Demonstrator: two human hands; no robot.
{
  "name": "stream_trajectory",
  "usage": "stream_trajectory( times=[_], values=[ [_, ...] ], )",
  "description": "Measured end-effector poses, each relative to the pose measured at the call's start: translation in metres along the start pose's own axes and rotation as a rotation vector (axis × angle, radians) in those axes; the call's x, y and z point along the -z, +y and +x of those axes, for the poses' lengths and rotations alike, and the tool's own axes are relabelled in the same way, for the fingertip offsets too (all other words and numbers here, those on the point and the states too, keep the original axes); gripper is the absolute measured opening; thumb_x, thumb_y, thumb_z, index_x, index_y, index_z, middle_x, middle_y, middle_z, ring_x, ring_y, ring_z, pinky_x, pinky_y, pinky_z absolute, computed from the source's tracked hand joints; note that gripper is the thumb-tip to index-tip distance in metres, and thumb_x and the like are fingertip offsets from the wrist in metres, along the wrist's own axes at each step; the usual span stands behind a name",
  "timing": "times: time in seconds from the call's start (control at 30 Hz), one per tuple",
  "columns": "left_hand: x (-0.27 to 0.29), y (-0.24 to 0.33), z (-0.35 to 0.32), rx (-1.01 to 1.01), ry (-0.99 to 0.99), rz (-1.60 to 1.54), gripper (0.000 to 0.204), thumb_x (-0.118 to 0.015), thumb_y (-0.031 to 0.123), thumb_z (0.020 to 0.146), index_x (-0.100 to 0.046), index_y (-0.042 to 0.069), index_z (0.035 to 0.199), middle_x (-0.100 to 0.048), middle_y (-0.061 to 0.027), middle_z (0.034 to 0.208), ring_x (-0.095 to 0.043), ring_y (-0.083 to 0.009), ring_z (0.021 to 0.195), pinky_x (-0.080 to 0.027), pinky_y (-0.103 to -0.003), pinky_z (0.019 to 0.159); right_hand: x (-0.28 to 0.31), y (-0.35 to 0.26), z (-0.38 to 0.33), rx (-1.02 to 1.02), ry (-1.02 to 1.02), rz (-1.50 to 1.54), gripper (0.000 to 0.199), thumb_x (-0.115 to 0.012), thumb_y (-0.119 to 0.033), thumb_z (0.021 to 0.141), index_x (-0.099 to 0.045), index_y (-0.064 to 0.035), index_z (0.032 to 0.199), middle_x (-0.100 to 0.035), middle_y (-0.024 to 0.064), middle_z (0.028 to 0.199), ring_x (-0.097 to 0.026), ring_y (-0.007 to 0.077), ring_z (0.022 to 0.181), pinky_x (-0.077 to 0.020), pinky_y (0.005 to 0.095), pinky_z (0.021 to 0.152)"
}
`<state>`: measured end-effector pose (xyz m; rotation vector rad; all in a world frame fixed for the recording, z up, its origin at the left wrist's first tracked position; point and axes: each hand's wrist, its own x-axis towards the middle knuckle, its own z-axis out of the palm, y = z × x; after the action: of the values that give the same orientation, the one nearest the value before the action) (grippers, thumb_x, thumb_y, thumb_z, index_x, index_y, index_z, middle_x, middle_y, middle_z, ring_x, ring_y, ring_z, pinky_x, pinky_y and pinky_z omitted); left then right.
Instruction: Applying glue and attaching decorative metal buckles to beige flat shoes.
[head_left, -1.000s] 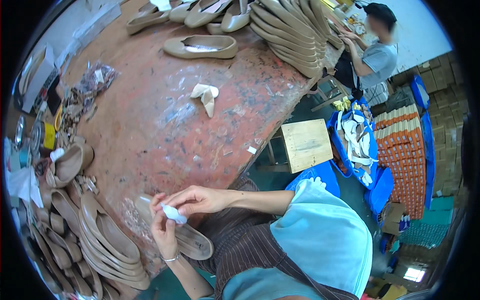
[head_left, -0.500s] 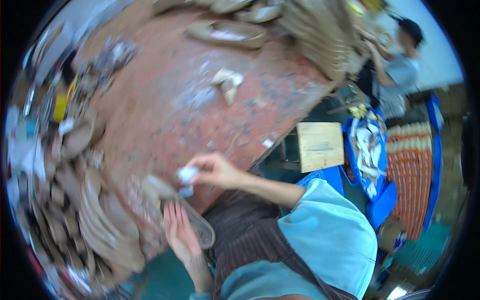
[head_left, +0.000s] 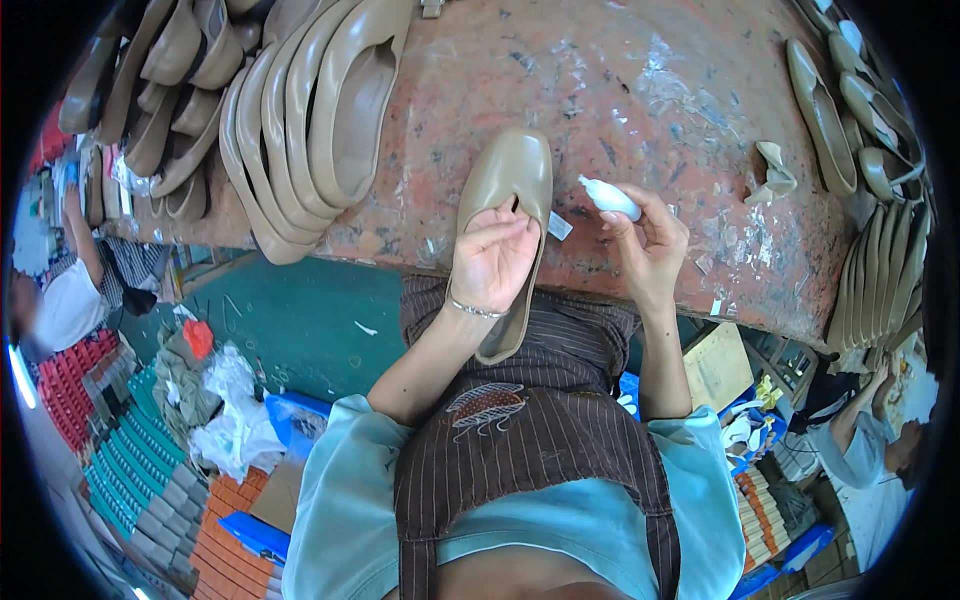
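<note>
Head view showed the left hand (head_left: 492, 258) clasping a tan flat shoe (head_left: 508, 215) at its opening, fingers tucked inside; its long axis ran away from the person, toe on the stained red workbench (head_left: 640, 90), heel overhanging the lap. The right hand (head_left: 648, 245) pinched a small white tube (head_left: 609, 197) just beside the shoe's right edge, nozzle pointing toward it.
</note>
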<state>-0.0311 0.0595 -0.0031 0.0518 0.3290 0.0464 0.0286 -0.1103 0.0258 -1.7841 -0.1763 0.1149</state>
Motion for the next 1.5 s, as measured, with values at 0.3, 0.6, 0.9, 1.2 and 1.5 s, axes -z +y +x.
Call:
stream_trajectory(
  times=[0.3,0.6,0.9,1.2,1.5],
  values=[
    [-0.013,-0.003,-0.006,-0.036,0.179,0.183,0.019,-0.047,-0.013,0.080,-0.058,-0.009,0.095,-0.055,-0.0106,0.108,-0.055,-0.0201,0.103,-0.043,-0.031,0.091,-0.024,-0.016,0.009,0.268,-0.152,-0.389,0.019,-0.070,-0.005,0.075,-0.065,-0.0030,0.093,-0.062,0.0092,0.077,-0.059,0.0233,0.066,-0.0468,0.0328,0.057],
    [-0.012,-0.004,-0.007,-0.027,0.154,0.201,0.014,-0.050,-0.012,0.080,-0.063,-0.007,0.081,-0.056,-0.0087,0.098,-0.056,-0.0164,0.090,-0.044,-0.029,0.081,-0.027,-0.019,0.013,0.325,-0.179,-0.525,0.018,-0.069,-0.007,0.075,-0.065,-0.0037,0.093,-0.058,0.0090,0.074,-0.056,0.0244,0.064,-0.0464,0.0342,0.057],
    [-0.014,-0.002,-0.007,-0.008,0.173,0.169,0.015,-0.050,-0.012,0.080,-0.063,-0.006,0.082,-0.057,-0.0082,0.093,-0.057,-0.0163,0.087,-0.044,-0.028,0.080,-0.028,-0.027,0.014,0.322,-0.207,-0.586,0.017,-0.069,-0.007,0.075,-0.064,-0.0039,0.091,-0.057,0.0090,0.074,-0.056,0.0254,0.065,-0.0464,0.0349,0.057],
    [-0.008,-0.003,-0.007,-0.042,0.136,0.162,0.016,-0.050,-0.013,0.079,-0.064,-0.008,0.085,-0.055,-0.0116,0.109,-0.057,-0.0196,0.099,-0.045,-0.031,0.088,-0.031,-0.031,0.015,0.349,-0.213,-0.585,0.018,-0.069,-0.004,0.074,-0.064,-0.0029,0.092,-0.058,0.0100,0.075,-0.057,0.0259,0.065,-0.0457,0.0342,0.056],
    [-0.008,-0.001,-0.008,-0.017,0.164,0.112,0.019,-0.049,-0.014,0.079,-0.059,-0.007,0.093,-0.055,-0.0117,0.109,-0.057,-0.0194,0.098,-0.044,-0.031,0.089,-0.014,-0.019,0.006,0.071,-0.098,-0.255,0.016,-0.066,-0.006,0.083,-0.064,-0.0030,0.098,-0.064,0.0074,0.089,-0.061,0.0175,0.073,-0.0491,0.0283,0.061]
  ],
)
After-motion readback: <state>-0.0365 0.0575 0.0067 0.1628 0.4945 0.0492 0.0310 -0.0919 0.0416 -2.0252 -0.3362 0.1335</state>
